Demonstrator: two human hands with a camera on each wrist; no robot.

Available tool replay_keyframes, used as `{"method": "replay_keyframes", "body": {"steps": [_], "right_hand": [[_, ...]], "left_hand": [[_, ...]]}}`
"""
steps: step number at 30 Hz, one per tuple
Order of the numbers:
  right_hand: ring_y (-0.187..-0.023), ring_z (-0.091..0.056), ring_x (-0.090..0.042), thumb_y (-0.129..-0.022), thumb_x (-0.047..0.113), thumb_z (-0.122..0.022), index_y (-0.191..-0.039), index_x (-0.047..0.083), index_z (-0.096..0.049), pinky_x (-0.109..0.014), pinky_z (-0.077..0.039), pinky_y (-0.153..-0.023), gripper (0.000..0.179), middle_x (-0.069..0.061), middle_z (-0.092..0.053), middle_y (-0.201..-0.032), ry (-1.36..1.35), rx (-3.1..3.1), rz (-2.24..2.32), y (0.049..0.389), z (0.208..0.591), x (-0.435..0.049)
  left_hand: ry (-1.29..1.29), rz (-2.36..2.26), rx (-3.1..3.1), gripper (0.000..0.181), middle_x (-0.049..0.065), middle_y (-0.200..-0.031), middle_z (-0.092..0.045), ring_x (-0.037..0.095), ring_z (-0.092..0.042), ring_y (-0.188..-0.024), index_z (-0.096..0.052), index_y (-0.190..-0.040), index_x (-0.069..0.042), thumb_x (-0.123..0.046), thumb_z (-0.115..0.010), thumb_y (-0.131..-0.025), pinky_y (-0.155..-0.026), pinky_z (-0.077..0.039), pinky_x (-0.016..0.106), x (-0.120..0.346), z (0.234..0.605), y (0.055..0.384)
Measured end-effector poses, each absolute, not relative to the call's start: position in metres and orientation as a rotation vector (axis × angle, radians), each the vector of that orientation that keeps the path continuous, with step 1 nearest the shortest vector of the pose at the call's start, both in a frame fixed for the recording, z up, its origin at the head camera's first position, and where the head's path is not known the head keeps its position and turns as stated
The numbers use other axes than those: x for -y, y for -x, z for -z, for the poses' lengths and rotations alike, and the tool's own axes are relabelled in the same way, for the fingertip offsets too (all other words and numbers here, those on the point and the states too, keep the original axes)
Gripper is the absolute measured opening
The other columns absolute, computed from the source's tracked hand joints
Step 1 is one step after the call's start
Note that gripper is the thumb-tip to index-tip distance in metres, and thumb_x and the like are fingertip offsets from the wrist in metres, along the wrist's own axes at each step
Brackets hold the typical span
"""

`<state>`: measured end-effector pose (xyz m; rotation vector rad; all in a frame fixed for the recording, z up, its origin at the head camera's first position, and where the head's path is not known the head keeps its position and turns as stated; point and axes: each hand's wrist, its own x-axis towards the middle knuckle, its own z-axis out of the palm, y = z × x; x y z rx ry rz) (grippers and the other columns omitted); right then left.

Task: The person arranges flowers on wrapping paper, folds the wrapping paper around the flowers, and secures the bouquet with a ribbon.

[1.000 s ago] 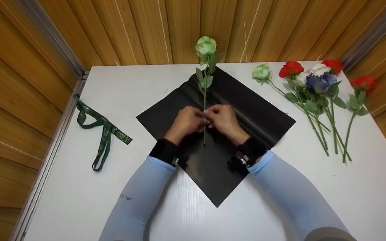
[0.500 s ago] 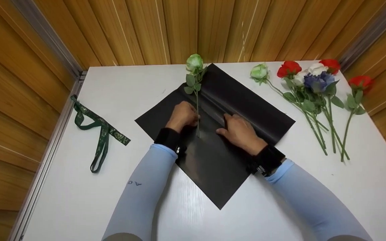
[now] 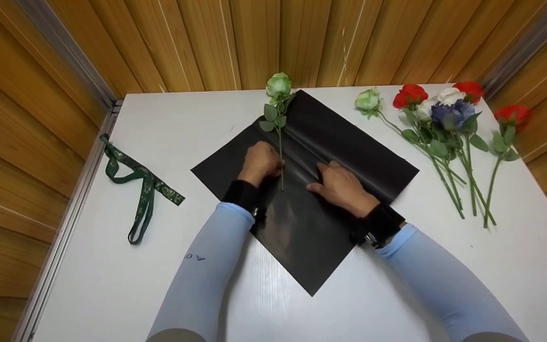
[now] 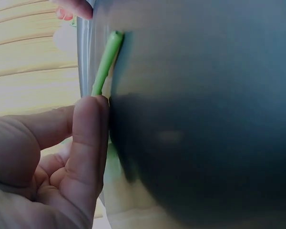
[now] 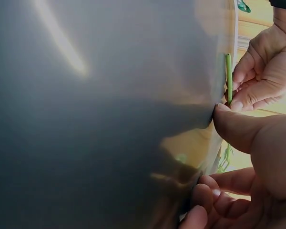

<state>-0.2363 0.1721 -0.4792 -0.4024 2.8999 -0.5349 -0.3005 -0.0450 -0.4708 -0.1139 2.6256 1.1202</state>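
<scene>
My left hand [image 3: 260, 163] pinches the stem of a pale green rose [image 3: 278, 86] between thumb and fingers. In the left wrist view the cut end of the green stem [image 4: 107, 63] pokes out past the fingertips. That rose lies over a black sheet of wrapping paper [image 3: 302, 247], its head beyond the sheet's far edge. To the right of the stem, my right hand [image 3: 344, 188] rests on the paper with the thumb apart from the fingers. In the right wrist view its thumb [image 5: 233, 125] and fingertips touch the dark sheet.
Several loose flowers lie at the right: a green rose [image 3: 367, 100], red flowers [image 3: 410, 96], white ones and a blue flower [image 3: 453, 115]. A dark green patterned ribbon [image 3: 147, 183] lies at the left of the white table [image 3: 83, 266]. Wooden panels [image 3: 254, 42] stand behind.
My right hand has let go of the stem and moved right onto the black paper. The green rose has come down and slightly left in my left hand.
</scene>
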Motion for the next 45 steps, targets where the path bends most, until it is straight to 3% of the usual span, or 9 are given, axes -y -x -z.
{"method": "replay_keyframes", "body": {"steps": [14, 22, 28, 32, 38, 45], "right_hand": [[-0.13, -0.054, -0.047, -0.097, 0.043, -0.071, -0.15, -0.008, -0.045, -0.056, -0.045, -0.106, 0.079, -0.033, -0.052, -0.141, 0.368, -2.886, 0.537, 0.239, 0.48, -0.172], [-0.121, -0.059, -0.045, -0.097, 0.044, -0.07, -0.148, -0.006, -0.05, -0.057, -0.048, -0.101, 0.074, -0.03, -0.059, -0.131, 0.383, -2.919, 0.587, 0.238, 0.48, -0.174], [-0.11, -0.062, -0.039, -0.099, 0.044, -0.067, -0.144, -0.003, -0.055, -0.053, -0.051, -0.094, 0.066, -0.024, -0.061, -0.122, 0.365, -2.93, 0.664, 0.237, 0.476, -0.178], [-0.096, -0.061, -0.034, -0.1, 0.041, -0.067, -0.139, -0.001, -0.061, -0.049, -0.051, -0.084, 0.058, -0.018, -0.061, -0.109, 0.365, -2.964, 0.719, 0.237, 0.471, -0.186], [-0.097, -0.063, -0.038, -0.1, 0.03, -0.068, -0.12, -0.001, -0.071, -0.053, -0.049, -0.087, 0.037, -0.02, -0.065, -0.106, 0.289, -3.072, 0.832, 0.239, 0.462, -0.222], [-0.092, -0.065, -0.046, -0.098, 0.015, -0.064, -0.099, -0.002, -0.074, -0.057, -0.047, -0.079, 0.02, -0.025, -0.071, -0.095, 0.16, -3.27, 0.886, 0.243, 0.454, -0.283]], "left_hand": [[0.101, -1.117, -2.626, 0.019, 0.003, -0.072, -0.072, 0.015, -0.068, -0.059, -0.073, -0.077, -0.011, -0.022, -0.079, -0.092, -0.053, -0.053, 0.026, 0.041, 0.475, 0.296], [0.095, -1.097, -2.656, 0.022, 0.002, -0.069, -0.072, 0.014, -0.068, -0.058, -0.073, -0.075, -0.012, -0.023, -0.078, -0.093, -0.054, -0.053, 0.026, 0.039, 0.476, 0.294], [0.087, -1.186, -2.611, 0.014, 0.004, -0.08, -0.073, 0.013, -0.07, -0.062, -0.075, -0.089, -0.01, -0.022, -0.079, -0.093, -0.057, -0.056, 0.026, 0.041, 0.474, 0.292], [0.067, -1.251, -2.589, 0.013, 0.007, -0.086, -0.073, 0.013, -0.071, -0.064, -0.075, -0.097, -0.008, -0.02, -0.08, -0.093, -0.059, -0.057, 0.026, 0.043, 0.473, 0.289], [-0.014, -1.264, -2.628, 0.013, 0.007, -0.084, -0.072, 0.018, -0.07, -0.067, -0.072, -0.098, -0.009, -0.021, -0.076, -0.096, -0.061, -0.056, 0.03, 0.048, 0.469, 0.278], [-0.337, -0.872, -2.924, 0.023, 0.008, -0.103, -0.07, 0.027, -0.065, -0.097, -0.072, -0.113, -0.009, -0.025, -0.073, -0.097, -0.086, -0.052, 0.04, 0.063, 0.468, 0.255]]}}
